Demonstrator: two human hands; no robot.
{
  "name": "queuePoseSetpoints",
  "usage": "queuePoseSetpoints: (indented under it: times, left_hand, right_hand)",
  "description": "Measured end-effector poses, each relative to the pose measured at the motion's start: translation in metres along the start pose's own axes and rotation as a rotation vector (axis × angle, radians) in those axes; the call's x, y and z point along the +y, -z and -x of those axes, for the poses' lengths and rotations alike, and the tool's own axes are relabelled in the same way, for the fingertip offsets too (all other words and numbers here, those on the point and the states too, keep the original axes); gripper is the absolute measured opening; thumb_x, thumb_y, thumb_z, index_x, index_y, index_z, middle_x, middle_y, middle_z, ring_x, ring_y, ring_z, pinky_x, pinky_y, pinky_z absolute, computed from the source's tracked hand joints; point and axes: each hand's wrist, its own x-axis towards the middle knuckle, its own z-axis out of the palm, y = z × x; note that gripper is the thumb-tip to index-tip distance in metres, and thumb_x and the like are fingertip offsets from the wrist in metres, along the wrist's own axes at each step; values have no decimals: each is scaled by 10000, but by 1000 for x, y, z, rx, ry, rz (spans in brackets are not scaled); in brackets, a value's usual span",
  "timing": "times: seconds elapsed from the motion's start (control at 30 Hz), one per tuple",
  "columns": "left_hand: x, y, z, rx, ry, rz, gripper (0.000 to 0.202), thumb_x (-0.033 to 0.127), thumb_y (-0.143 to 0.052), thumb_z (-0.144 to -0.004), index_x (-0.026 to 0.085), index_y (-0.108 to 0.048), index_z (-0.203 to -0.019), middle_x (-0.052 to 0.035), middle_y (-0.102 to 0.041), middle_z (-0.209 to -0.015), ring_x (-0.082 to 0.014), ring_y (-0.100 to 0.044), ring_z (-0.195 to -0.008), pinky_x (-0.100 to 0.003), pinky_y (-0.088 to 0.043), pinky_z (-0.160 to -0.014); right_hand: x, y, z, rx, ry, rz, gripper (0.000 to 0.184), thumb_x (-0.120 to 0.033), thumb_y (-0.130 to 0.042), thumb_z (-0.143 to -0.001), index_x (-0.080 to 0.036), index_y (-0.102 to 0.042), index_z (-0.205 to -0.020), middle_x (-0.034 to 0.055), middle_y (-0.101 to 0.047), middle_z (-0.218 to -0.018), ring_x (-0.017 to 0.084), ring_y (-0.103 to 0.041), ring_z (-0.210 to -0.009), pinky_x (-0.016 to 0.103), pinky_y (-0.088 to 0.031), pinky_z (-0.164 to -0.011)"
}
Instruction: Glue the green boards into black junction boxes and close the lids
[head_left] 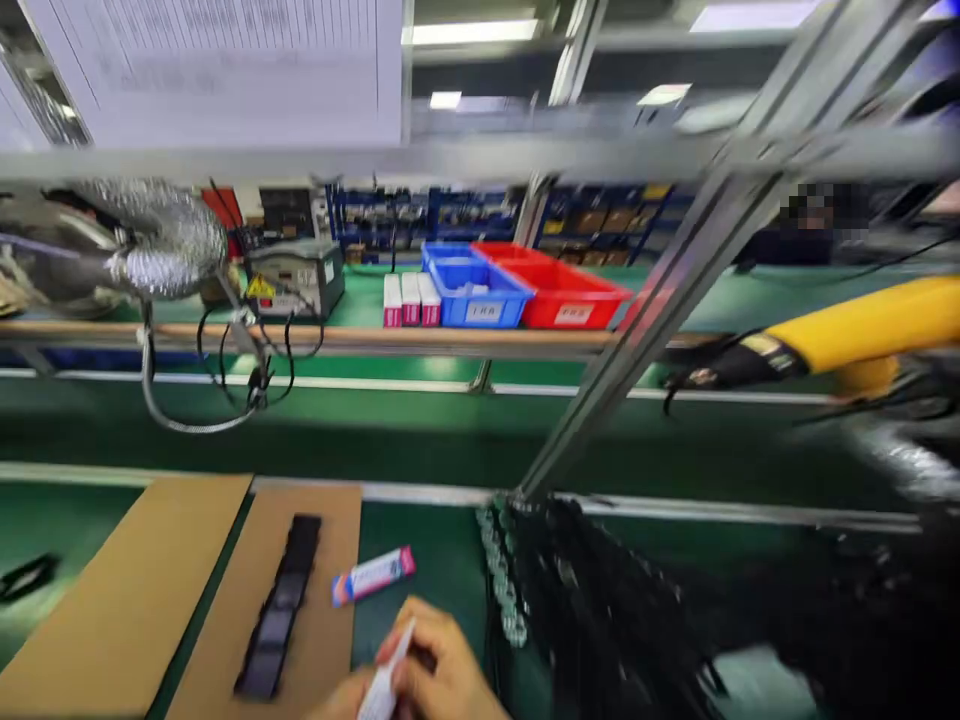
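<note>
Hands were low at the bottom edge of the view, and only the right hand point(431, 665) showed well: its fingers were curled and pinched a thin white tube point(384, 682), which lay slanted in the grip. Beside it, at the very edge, a small piece of skin was perhaps the left hand point(334, 708), but I could not tell whether it was spread or closed. Just beyond the hands lay a cardboard sheet point(217, 645) with a long black strip point(281, 608) flat on it, and no hand touched this strip. A small pink and blue tube point(373, 575) lay on the green mat point(442, 550) just beside that sheet, apart from the hands. A second cardboard point(127, 590) lay to the left with nothing on it that I could see, and to the right stood a black tray point(600, 620) with a row of small clear parts point(501, 570) along its left edge. From this I judged the work not to be far along: the white tube was held but did not meet the strip, and the blur hid whether anything was already put on the strip. Farther off ran the green conveyor belt point(375, 435). Behind it a shelf carried some pink and white boxes point(410, 298), a blue bin point(472, 290), a red bin point(570, 290) and a grey device point(296, 275), with a foil duct point(157, 235) at the left and a yellow tool point(855, 330) at the right.
</note>
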Motion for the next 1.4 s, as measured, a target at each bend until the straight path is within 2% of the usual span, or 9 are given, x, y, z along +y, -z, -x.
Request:
queuePoseSetpoints:
  times: [0.17, 0.33, 0.47, 0.6, 0.73, 0.9, 1.07, 1.2, 1.4]
  left_hand:
    - [-52, 4, 15, -135, 189, -187, 140, 239, -661, -790, 143, -562, -764, 96, -424, -448, -72, -358, -326, -193, -302, -347]
    - [-54, 16, 9, -39, 36, -401, 131, 144, -634, -676, 152, -580, -795, 73, -485, -615, -68, -378, -525, -194, -270, -483]
    - [-54, 54, 8, 13, 12, -451, 199, 262, -653, -709, 149, -572, -851, 51, -492, -676, -88, -392, -578, -202, -293, -522]
    - [-53, 102, 9, 45, 26, -420, 328, 431, -607, -795, 146, -542, -943, 56, -451, -654, -79, -356, -513, -198, -290, -474]
    - [-51, 131, 9, 84, 10, -383, 350, 465, -628, -804, 149, -550, -931, 50, -436, -691, -70, -339, -532, -178, -299, -458]
    - [-60, 139, 13, 81, 16, -292, 443, 557, -605, -811, 162, -515, -991, 73, -400, -658, -49, -347, -464, -160, -346, -409]
    - [-68, 133, 17, -22, -1, -209, 575, 682, -505, -817, 146, -514, -1024, 48, -494, -622, -54, -445, -395, -145, -323, -356]
    - [-65, 126, 18, -81, -22, -176, 649, 736, -409, -819, 156, -482, -1100, 36, -529, -638, -60, -453, -365, -156, -343, -343]
    - [-67, 121, 17, 17, -51, -314, 580, 697, -365, -839, 184, -408, -1105, 26, -538, -705, -104, -534, -406, -208, -415, -377]
  right_hand:
    - [34, -50, 61, 221, -239, -151, 411, -547, -511, -880, -174, -678, -838, 47, -580, -766, 140, -559, -634, 245, -422, -555]
    - [57, -73, 79, 359, -391, -140, 365, -481, -484, -908, -166, -667, -889, 50, -593, -765, 154, -581, -646, 253, -463, -571]
    - [101, -76, 79, 412, -505, -66, 354, -462, -501, -886, -164, -687, -927, 31, -580, -687, 146, -529, -533, 263, -446, -498]
    - [145, -86, 80, 484, -578, 91, 365, -335, -642, -755, -181, -678, -1084, 88, -602, -892, 231, -562, -809, 381, -487, -764]
    - [162, -109, 75, 407, -566, 131, 485, -204, -707, -618, -249, -695, -1101, 81, -604, -986, 267, -510, -971, 440, -404, -938]
    - [157, -119, 64, 372, -561, 47, 175, -293, -700, -699, -201, -721, -847, 64, -604, -852, 217, -527, -847, 398, -438, -842]
    - [127, -110, 39, 458, -565, -175, 247, -399, -648, -782, -159, -629, -833, 22, -584, -720, 143, -528, -632, 284, -444, -601]
    - [88, -102, 16, 484, -521, -411, 302, -416, -698, -738, -175, -613, -900, 6, -601, -699, 138, -552, -607, 265, -454, -560]
    - [54, -98, 1, 474, -511, -698, 325, -426, -711, -740, -177, -636, -936, 32, -654, -750, 121, -552, -558, 254, -442, -517]
